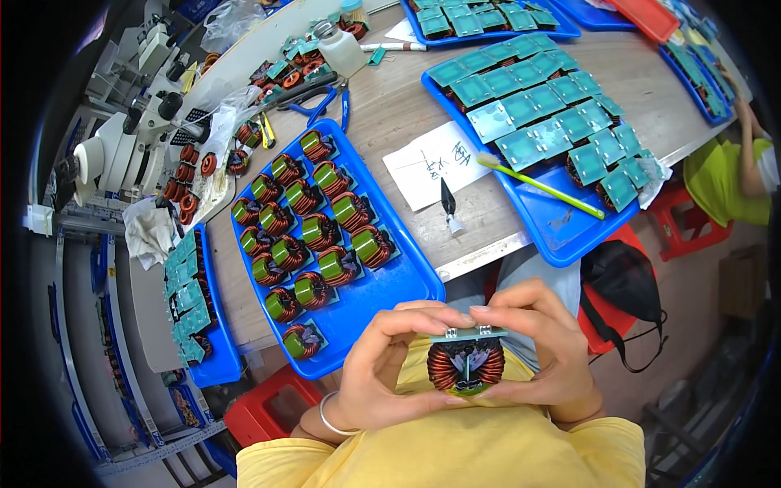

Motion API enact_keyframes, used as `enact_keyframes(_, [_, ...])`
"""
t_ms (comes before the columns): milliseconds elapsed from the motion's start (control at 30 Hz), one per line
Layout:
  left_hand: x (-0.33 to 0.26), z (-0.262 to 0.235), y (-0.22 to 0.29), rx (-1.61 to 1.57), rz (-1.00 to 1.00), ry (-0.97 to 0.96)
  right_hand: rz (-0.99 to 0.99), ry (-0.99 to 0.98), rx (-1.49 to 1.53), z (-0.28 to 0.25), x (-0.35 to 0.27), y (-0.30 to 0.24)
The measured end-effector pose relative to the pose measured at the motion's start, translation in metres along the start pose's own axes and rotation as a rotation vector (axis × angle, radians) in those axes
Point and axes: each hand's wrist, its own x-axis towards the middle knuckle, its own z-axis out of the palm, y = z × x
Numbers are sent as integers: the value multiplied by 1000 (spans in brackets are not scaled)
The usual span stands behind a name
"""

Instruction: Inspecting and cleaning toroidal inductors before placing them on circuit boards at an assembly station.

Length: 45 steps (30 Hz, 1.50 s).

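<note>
Worktop (399,89): wood-grain, carries blue tray (378,297) of green-banded coils (320,232).
Hands (370,370): both pinching one coil board (444,364).
Coil board: copper-wound, circuit side away from body.

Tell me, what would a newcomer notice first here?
Likely the copper coil with its green board, held by the left hand and right hand, lower middle. Next comes the blue tray of green-banded coils, left of centre. Then a lime toothbrush lies across another blue tray, right of centre.
</note>
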Motion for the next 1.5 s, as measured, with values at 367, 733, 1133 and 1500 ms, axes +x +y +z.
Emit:
enact_keyframes(367, [0, -1, -4, -224, -70, -3, -16, 66, 123, 3, -2, 9])
enact_keyframes(733, [-1, -1, -10, -295, -127, -50, -81, 100, 27, 0, 0, 1])
enact_keyframes(1133, [-5, -4, -13, -173, -131, -58, -141, 127, -110, -1, 7, -6])
enact_keyframes(1500, [1, 8, -13, -616, -425, 181, -208, 50, -383, 8, 18, -6])
